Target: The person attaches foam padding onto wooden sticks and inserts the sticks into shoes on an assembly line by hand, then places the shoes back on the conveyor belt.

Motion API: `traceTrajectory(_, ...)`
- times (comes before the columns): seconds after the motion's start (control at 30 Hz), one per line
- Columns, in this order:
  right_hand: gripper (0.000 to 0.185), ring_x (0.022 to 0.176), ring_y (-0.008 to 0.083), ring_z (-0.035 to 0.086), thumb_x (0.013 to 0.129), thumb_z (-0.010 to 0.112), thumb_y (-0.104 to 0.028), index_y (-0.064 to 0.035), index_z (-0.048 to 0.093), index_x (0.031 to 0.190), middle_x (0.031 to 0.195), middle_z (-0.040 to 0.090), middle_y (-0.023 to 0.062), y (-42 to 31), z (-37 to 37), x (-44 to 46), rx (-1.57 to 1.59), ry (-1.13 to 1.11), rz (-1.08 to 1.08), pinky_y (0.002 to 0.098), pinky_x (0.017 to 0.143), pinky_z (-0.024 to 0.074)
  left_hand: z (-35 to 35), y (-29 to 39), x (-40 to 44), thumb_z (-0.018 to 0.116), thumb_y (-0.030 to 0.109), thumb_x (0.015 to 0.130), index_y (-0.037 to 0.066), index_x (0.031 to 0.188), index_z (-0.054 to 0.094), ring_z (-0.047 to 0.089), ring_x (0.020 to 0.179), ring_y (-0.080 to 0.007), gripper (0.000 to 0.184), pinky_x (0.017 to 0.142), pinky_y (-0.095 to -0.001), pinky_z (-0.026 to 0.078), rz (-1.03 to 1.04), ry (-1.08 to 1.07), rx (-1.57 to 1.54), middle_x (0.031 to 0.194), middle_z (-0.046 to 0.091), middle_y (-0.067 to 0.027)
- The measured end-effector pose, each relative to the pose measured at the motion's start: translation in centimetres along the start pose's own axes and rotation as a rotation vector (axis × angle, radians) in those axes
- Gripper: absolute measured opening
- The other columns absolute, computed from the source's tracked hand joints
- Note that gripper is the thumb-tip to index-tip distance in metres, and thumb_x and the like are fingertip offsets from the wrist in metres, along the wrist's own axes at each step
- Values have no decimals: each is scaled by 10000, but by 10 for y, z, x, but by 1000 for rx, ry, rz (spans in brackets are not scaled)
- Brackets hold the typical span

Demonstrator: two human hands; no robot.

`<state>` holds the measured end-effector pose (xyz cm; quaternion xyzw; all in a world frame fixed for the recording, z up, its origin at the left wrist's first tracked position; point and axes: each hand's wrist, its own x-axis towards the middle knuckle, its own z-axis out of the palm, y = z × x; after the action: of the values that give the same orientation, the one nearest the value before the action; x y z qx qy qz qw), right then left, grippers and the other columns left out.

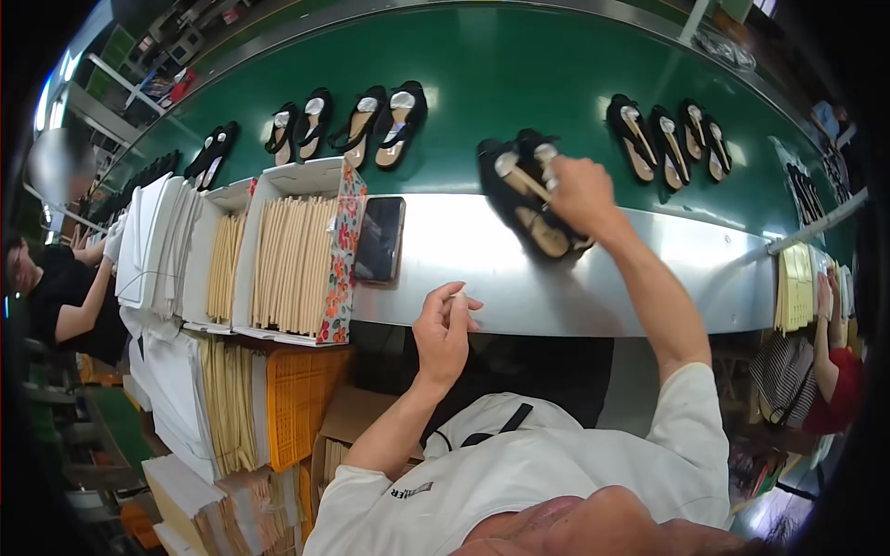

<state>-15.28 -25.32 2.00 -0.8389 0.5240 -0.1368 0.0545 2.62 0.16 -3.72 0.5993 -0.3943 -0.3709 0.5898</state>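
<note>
A pair of black sandals (530, 208) with tan insoles lies across the far edge of the metal ledge, slightly blurred. Each has a light stick and a pale wad in it. My right hand (582, 196) is closed on the nearer-right sandal of this pair, fingertips at its stick and strap; part of the sandal is hidden under it. Over the ledge's near edge, my left hand (443, 334) is held up with curled fingers, thumb close to the index finger. Whatever it may pinch is too small to make out.
Further black sandals (400, 125) stand on the green belt (519, 74), with another group (635, 139) at right. Left are a box of wooden sticks (292, 264), a phone (380, 239), stacked white sheets (153, 241) and an orange basket (301, 403). Other people (79, 287) work at both sides.
</note>
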Motion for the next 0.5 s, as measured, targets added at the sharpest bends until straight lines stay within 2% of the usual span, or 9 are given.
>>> traceTrajectory(0.13, 226, 990, 493, 675, 847, 578, -57, -26, 682, 1045, 986, 718, 265, 65, 0, 75, -43, 105, 177, 587, 850, 530, -13, -13, 23, 564, 112, 1070, -33, 1257, 610, 627, 654, -94, 241, 604, -253, 513, 111, 115, 152, 919, 752, -114)
traceTrajectory(0.2, 258, 999, 483, 677, 872, 551, -36, -32, 669, 1102, 1010, 719, 262, 83, -1, 102, -87, 225, 152, 575, 860, 528, -12, -33, 34, 592, 103, 1050, -33, 1226, 627, 672, 665, -127, 224, 604, -287, 528, 237, 118, 332, 844, 750, -121)
traceTrajectory(0.23, 285, 1008, 478, 678, 883, 539, -29, -37, 667, 1138, 1027, 720, 262, 77, -1, 114, -83, 267, 74, 568, 866, 528, -10, -36, 36, 629, 82, 1020, -18, 1206, 643, 715, 667, -179, 212, 606, -316, 547, 331, 167, 366, 786, 740, -127)
traceTrajectory(0.27, 313, 1017, 474, 680, 895, 526, -21, -42, 665, 1175, 1044, 720, 262, 72, 2, 123, -80, 306, -2, 561, 873, 527, -10, -39, 36, 629, 82, 1020, -18, 1206, 643, 715, 667, -179, 212, 606, -316, 547, 327, 188, 369, 786, 740, -127)
traceTrajectory(0.3, 319, 1006, 449, 688, 938, 534, -42, -54, 665, 1229, 1059, 720, 255, 45, 1, 125, 2, 358, -99, 520, 864, 536, -10, -40, 35, 640, 73, 1008, -14, 1205, 647, 721, 665, -202, 215, 602, -323, 550, 343, 179, 395, 789, 740, -130)
traceTrajectory(0.4, 296, 944, 386, 698, 947, 652, -84, -48, 661, 1240, 1039, 732, 180, -40, 18, 140, 347, 181, -319, 452, 819, 538, -9, -35, 36, 670, 62, 981, -5, 1180, 665, 722, 646, -246, 210, 590, -336, 555, 367, 209, 447, 773, 735, -126)
traceTrajectory(0.5, 385, 984, 370, 681, 897, 689, -73, -76, 629, 1277, 1040, 721, 138, -115, 55, 155, 308, 87, -472, 454, 860, 535, -11, -35, 35, 683, 78, 971, 9, 1160, 685, 728, 679, -277, 201, 606, -352, 562, 350, 211, 393, 853, 741, -153)
